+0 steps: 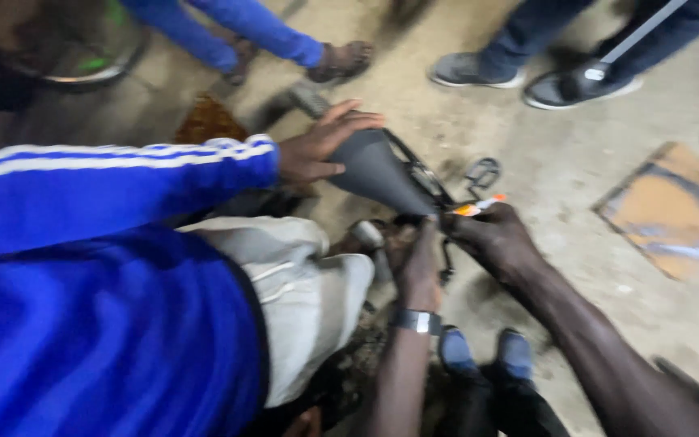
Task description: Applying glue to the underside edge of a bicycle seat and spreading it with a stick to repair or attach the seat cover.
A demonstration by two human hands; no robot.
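Your right hand [491,237] is closed around an orange-and-white pen-shaped tool [479,207], whose long axis points up-left toward the grey padded bicycle saddle [382,174]. Your left hand [420,263], nearer, grips the metal post below the saddle's nose. A blue-sleeved co-worker's open hand [317,146] rests on the saddle's rear.

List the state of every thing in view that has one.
Left hand: closed around parts under the saddle.
Right hand: gripping an orange-tipped tool.
Bicycle saddle: tilted, nose toward the hands.
Co-worker's hand: open, resting on the saddle's wide end.
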